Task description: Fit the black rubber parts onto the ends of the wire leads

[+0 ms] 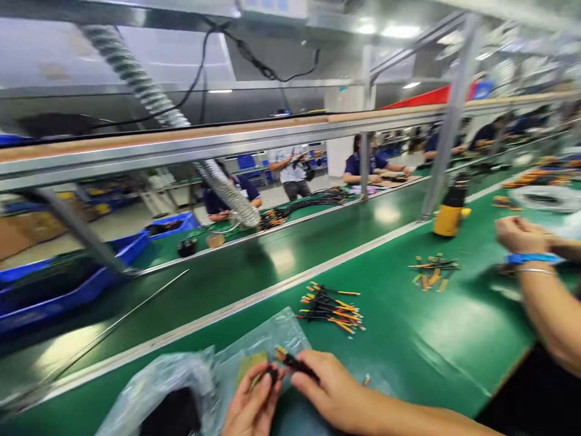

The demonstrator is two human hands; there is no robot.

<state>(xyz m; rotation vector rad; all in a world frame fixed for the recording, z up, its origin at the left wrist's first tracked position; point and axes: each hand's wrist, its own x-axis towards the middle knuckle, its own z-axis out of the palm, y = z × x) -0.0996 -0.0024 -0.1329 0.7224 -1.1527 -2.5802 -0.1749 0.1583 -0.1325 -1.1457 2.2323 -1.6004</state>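
My right hand (336,387) is closed around a short black-sleeved wire bundle (297,364) with yellow-orange ends, its tip pointing up and left. Close beside it, my left hand (254,399) pinches a small dark piece (272,372); its kind is too small to tell, and I cannot tell whether it joins the bundle. Under and behind my hands lies a clear plastic bag (285,330) with a yellowish patch. Farther up the green bench is a pile of similar wire bundles (333,307), black with orange, red and yellow ends.
At the left, another plastic bag (158,375) holds something black. To the right are a smaller wire pile (433,269), a yellow-and-black container (449,209) and a co-worker's hand (521,236). Metal posts, a thin rod (127,315) and a flexible duct (136,79) stand beyond.
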